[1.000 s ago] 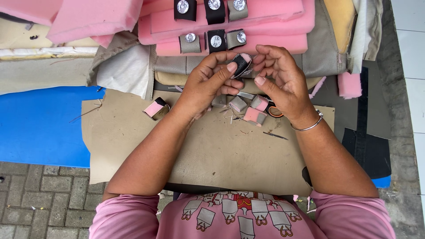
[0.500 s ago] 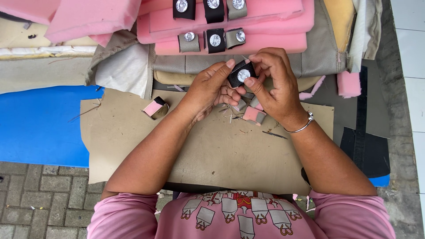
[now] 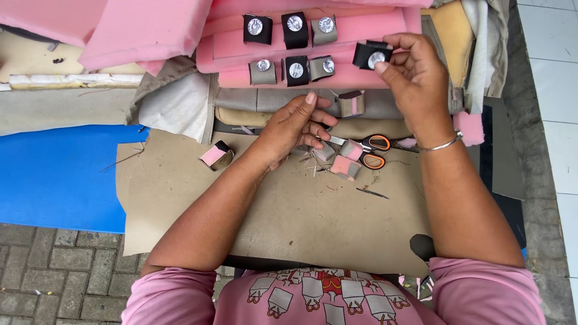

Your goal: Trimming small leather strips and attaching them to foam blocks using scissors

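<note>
My right hand (image 3: 411, 78) holds a small black piece with a round silver button (image 3: 371, 56) up against the pink foam (image 3: 361, 36) at the back right. Several like pieces, black and grey with silver buttons (image 3: 295, 25), stand in two rows on that foam. My left hand (image 3: 293, 128) rests lower, fingers spread over small grey and pink padded pieces (image 3: 344, 162) on the tan leather sheet (image 3: 289, 210). Another grey and pink piece (image 3: 351, 103) stands just right of its fingertips.
Orange-handled scissors (image 3: 374, 150) lie beside the loose pieces. A pink and grey piece (image 3: 215, 155) sits alone to the left. Blue sheet (image 3: 54, 174) at left, brick paving (image 3: 60, 277) below it, grey upholstery and more pink foam (image 3: 120, 30) at the back.
My hands have parted. The right hand carried the black buttoned piece up and right to the pink foam; the left hand dropped back over the loose pieces.
</note>
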